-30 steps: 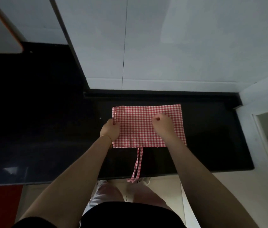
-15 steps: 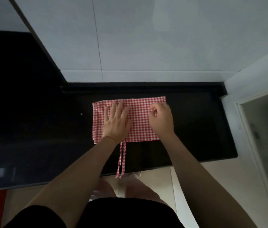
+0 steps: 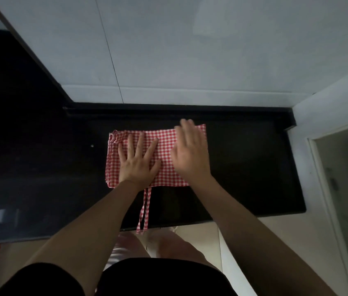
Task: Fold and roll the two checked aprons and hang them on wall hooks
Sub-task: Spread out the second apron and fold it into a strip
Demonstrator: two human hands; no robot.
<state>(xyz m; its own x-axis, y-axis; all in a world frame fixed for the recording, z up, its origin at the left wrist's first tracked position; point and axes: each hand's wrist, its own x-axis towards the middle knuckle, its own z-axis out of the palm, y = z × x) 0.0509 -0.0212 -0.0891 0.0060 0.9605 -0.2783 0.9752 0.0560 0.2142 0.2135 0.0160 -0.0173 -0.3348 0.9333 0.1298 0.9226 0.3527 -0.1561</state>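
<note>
Red-checked apron (image 3: 164,146) folded flat on black counter (image 3: 243,167) — left hand (image 3: 136,161), right hand (image 3: 190,154) pressing, each grip released.

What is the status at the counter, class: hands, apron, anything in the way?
Left hand flat on folded red checked apron; right hand open over its right end. Ties hang past counter edge. No obstruction.

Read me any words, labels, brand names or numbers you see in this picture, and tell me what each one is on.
None: no readable text shows anywhere.
The red checked apron carries only its check pattern, no label or tag in view.
The black countertop and the white wall tiles are plain.
The left hand and the right hand cover part of the cloth, so print beneath them could not be seen.
</note>
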